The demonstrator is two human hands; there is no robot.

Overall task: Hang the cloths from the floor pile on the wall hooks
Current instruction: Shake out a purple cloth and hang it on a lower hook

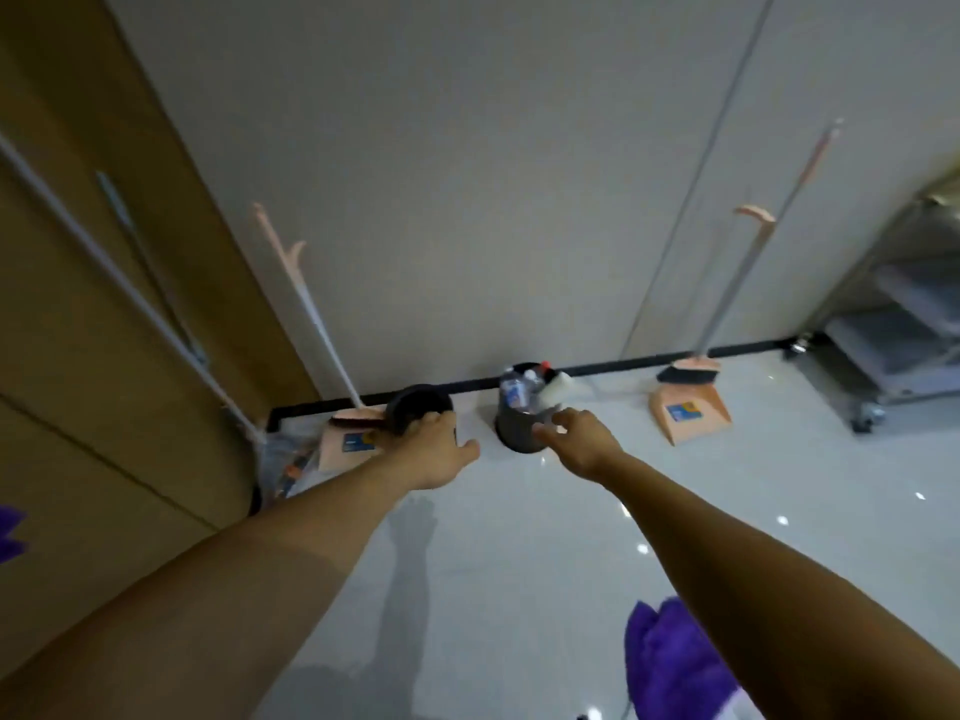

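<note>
- Cloths (670,662) of purple fabric are seen bunched in a pile on the floor (519,563), at its near right, under the right forearm and well apart from the wall (467,174).
- A second purple scrap (10,532) is cut off by the left border; whether it is hung or held cannot be told.
- No cloth is held. The left hand (436,449) is stretched forward with its thumb splayed. Its fingers (434,419) are seen in front of a black bin (415,402), and contact with it cannot be judged through the blur.
- The right hand (582,439) is extended likewise, fingers (563,415) spread wide and empty, in line with a grey bin (519,433) filled with bottles.
- Both bins are set near the floor's far edge, by the black skirting, probably so that the middle is kept free for walking.
- Two pink dustpans are kept at that same edge: one (348,444) toward the far left corner, the other (691,413) to the right beside a broom (685,374) leaned upright on the wall.
- A metal trolley (893,330) is parked at the far right.
- No wall hooks can be made out, so the hanging is judged not yet under way; the pile must be reached down to first.
</note>
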